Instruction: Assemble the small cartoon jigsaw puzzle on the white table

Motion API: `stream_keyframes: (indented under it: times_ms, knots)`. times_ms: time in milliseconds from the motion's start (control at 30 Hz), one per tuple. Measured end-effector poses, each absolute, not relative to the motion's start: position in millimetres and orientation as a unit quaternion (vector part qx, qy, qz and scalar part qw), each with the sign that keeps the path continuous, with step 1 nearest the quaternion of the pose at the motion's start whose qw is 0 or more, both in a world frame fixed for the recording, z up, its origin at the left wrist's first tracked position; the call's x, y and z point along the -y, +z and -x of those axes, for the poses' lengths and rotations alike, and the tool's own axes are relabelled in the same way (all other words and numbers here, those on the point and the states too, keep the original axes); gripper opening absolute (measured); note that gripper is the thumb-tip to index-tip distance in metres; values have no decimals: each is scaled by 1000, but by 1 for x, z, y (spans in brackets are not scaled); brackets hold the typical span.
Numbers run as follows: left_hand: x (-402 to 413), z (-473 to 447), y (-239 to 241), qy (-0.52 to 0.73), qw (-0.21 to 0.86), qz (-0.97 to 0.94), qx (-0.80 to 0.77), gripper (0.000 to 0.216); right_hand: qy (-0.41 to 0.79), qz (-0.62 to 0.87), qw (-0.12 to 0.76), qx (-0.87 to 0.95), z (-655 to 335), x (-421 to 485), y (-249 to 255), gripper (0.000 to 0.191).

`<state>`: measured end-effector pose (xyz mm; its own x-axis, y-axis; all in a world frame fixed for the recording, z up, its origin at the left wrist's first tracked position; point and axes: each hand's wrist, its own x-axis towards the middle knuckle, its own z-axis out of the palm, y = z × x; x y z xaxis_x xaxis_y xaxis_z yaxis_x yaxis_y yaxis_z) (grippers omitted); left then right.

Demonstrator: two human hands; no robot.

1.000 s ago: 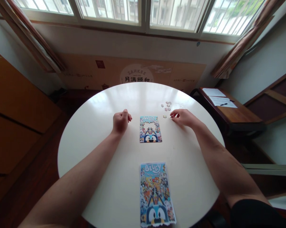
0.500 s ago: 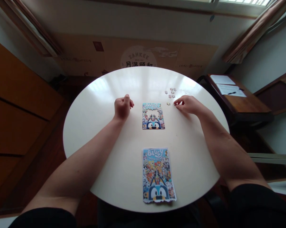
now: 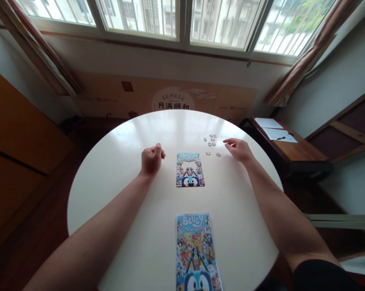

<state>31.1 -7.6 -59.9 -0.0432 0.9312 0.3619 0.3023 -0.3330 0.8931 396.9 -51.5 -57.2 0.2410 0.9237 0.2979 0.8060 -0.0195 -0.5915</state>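
Note:
A jigsaw puzzle (image 3: 190, 180) lies flat mid-table, with a gap in its upper middle where the white table shows through. To its left my left hand (image 3: 152, 160) rests on the table, curled into a fist with the thumb on top and nothing visible in it. My right hand (image 3: 237, 149) hovers to the right of the loose pieces, fingers apart and holding nothing. Nearest to it is a single puzzle piece (image 3: 218, 154); another loose piece (image 3: 208, 153) lies left of that. Several more pieces (image 3: 212, 140) are grouped farther back.
A printed Bluey picture (image 3: 194, 242) lies on the round white table (image 3: 133, 250) close to my body. Beyond the table's right edge stands a brown desk (image 3: 303, 147) with papers (image 3: 279, 135) and a pen. Windows (image 3: 218, 24) and curtains are at the back.
My right hand has let go of a puzzle piece, leaving it on the table, and has drawn back with fingers apart. My left hand stays in a fist. The camera has tilted up.

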Motion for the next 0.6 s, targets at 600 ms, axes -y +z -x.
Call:
stream_keyframes:
  times_ms: [600]
  knots:
    - [6, -27, -61, 523, 304, -619, -501, 53, 110, 690, 429, 572, -392, 32, -92, 42]
